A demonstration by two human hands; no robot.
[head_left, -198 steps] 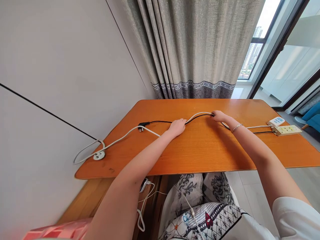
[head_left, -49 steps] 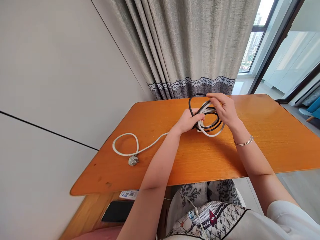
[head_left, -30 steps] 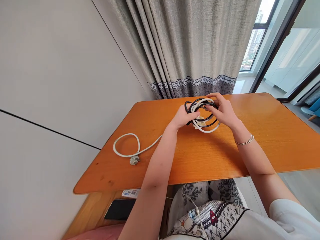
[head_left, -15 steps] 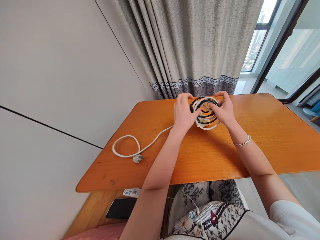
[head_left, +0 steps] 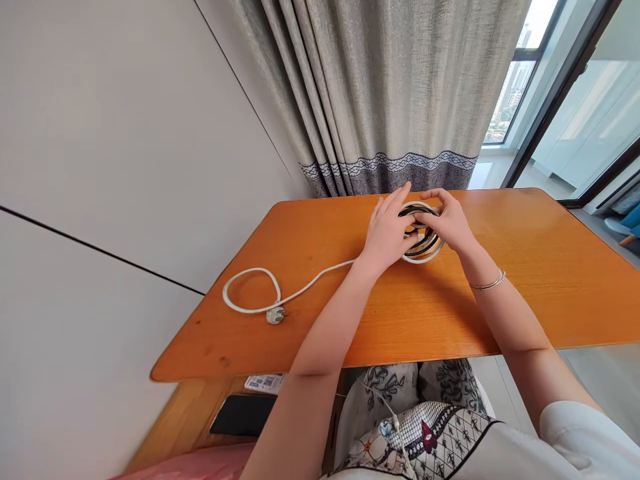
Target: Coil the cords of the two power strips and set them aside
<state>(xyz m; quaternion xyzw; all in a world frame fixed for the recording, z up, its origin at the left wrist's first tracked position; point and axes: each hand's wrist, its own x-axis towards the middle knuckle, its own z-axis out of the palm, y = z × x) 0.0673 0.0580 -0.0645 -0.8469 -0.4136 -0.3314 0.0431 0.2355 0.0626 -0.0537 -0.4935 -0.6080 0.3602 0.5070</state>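
Observation:
A round coil of white and black cable [head_left: 425,255] is held up above the table in front of me. My right hand [head_left: 449,223] grips its right side, with the thumb across the loops and the fingers curled over the far edge. At the coil's left side is my left hand [head_left: 389,230], fingers stretched out and spread, its thumb near the inside of the loops. That hand hides part of the coil. From behind the left wrist, a white cord [head_left: 310,288] runs left in a loose loop to a plug [head_left: 276,315] lying on the tabletop.
The orange-brown wooden table [head_left: 430,320] has rounded corners. A grey curtain [head_left: 400,100] hangs behind it, and a pale wall [head_left: 100,167] stands to the left. Below the table's front left edge lie a black phone [head_left: 243,415] and a printed card [head_left: 265,383].
My left hand has shifted right and its fingers have straightened across the coil. The coil has moved slightly right, still in my right hand. The plug has hardly moved.

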